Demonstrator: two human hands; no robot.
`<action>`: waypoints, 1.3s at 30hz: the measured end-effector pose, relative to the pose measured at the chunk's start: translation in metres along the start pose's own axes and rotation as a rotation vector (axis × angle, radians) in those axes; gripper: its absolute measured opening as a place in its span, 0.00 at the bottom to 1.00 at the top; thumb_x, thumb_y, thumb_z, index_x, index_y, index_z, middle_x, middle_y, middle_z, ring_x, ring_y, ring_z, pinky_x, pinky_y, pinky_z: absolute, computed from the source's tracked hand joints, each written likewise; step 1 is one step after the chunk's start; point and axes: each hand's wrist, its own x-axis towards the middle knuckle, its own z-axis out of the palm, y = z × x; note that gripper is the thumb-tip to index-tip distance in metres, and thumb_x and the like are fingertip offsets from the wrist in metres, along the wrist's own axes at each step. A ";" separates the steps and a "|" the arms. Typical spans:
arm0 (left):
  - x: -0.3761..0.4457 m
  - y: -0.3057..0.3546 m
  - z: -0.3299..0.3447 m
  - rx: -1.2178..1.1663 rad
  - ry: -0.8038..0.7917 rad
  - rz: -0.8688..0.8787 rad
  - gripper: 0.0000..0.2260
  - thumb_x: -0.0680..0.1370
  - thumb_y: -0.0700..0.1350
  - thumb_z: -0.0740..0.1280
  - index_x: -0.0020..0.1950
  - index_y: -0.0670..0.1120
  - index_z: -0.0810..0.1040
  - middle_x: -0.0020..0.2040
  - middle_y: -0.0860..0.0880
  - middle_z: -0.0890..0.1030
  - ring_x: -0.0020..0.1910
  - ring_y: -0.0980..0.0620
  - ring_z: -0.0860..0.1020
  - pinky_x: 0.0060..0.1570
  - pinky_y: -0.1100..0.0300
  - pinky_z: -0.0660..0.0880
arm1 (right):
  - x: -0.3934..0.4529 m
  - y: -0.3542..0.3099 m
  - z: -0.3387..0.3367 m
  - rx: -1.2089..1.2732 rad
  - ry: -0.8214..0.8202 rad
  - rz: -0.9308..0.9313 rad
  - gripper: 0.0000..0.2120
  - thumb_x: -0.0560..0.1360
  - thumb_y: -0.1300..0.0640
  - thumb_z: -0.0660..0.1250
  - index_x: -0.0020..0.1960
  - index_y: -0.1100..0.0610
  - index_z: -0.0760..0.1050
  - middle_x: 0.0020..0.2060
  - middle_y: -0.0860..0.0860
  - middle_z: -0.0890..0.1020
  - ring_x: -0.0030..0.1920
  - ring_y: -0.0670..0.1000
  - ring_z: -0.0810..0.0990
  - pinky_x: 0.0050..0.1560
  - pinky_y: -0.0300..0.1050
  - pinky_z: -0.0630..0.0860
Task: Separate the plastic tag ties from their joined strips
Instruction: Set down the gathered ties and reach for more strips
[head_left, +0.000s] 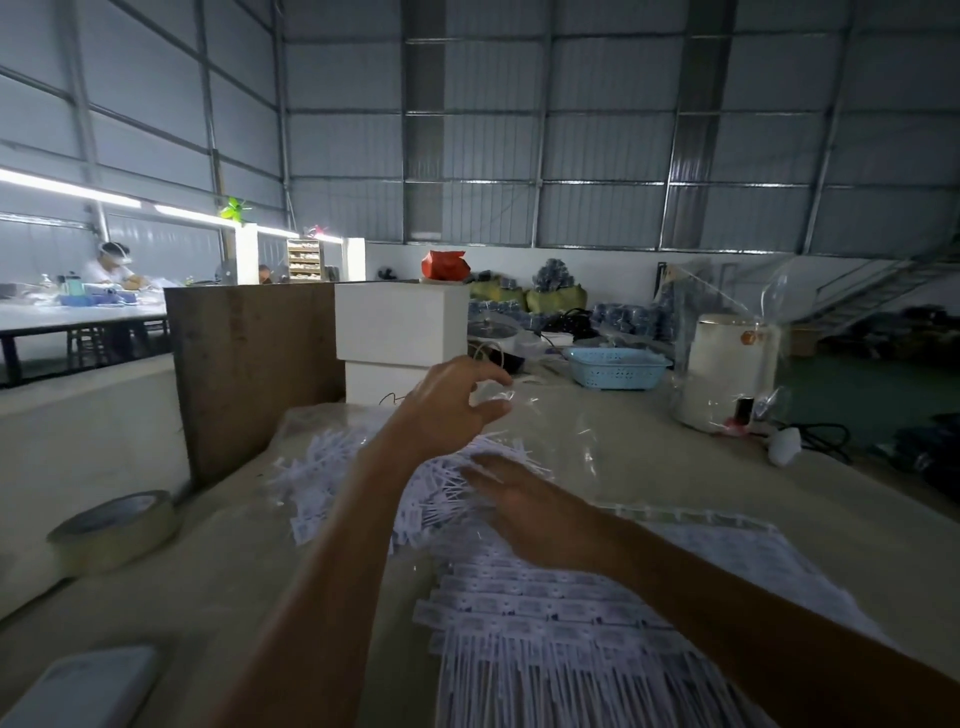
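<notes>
Head camera view, looking forward and down across a pale work table (649, 431) inside a large metal-walled hall.

Much is blurred or cut off. Both forearms enter from the bottom edge. The left hand (447, 402) reaches forward, fingers curled, thumb and fingertips pinching the crinkled edge of a clear plastic bag (566, 415); the film is nearly invisible apart from glints, so its full outline is hard to trace. The right hand (524, 504) is motion-blurred, fingers straight and relaxed, lying flat over a heap of loose tag ties (332, 467); whether it presses them cannot be told. That white heap sits at the table's middle, seemingly under or within the bag. Nearer the camera, the joined strips (561, 618) lie in flat overlapping rows, running off the bottom edge and partly hidden beneath the right forearm. Printing on them is unreadable.

A white flat object (83, 686) is cropped at the lower left corner. A roll of tape (117, 527) rests near the table's left edge, well apart from the heap. Behind the heap stand a brown board (249, 374) and stacked white boxes (400, 338), closing off the far left. Bare tabletop stretches to the right of the hands, toward a blue basket (615, 368) and a white container (727, 369) wrapped in clear film. A distant seated person (111, 270) works at another table.
</notes>
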 end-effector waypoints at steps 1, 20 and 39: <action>0.000 0.005 0.000 0.016 0.006 0.033 0.13 0.77 0.48 0.71 0.61 0.49 0.81 0.60 0.49 0.80 0.57 0.51 0.76 0.58 0.56 0.72 | -0.021 -0.006 -0.003 0.016 0.033 -0.020 0.22 0.83 0.61 0.59 0.76 0.61 0.64 0.76 0.58 0.64 0.77 0.55 0.59 0.76 0.37 0.48; -0.035 0.048 0.116 0.343 -0.363 -0.052 0.16 0.81 0.54 0.63 0.69 0.59 0.73 0.76 0.49 0.62 0.71 0.42 0.67 0.66 0.42 0.69 | -0.132 0.137 -0.023 0.211 -0.105 0.744 0.16 0.83 0.62 0.58 0.68 0.63 0.75 0.69 0.58 0.76 0.68 0.56 0.73 0.66 0.42 0.65; -0.028 -0.005 0.076 0.299 0.024 -0.268 0.18 0.79 0.38 0.62 0.65 0.54 0.78 0.58 0.46 0.82 0.49 0.45 0.82 0.51 0.47 0.80 | -0.098 0.154 -0.109 0.185 -0.036 0.693 0.13 0.81 0.59 0.64 0.65 0.57 0.77 0.58 0.56 0.81 0.48 0.49 0.79 0.49 0.42 0.74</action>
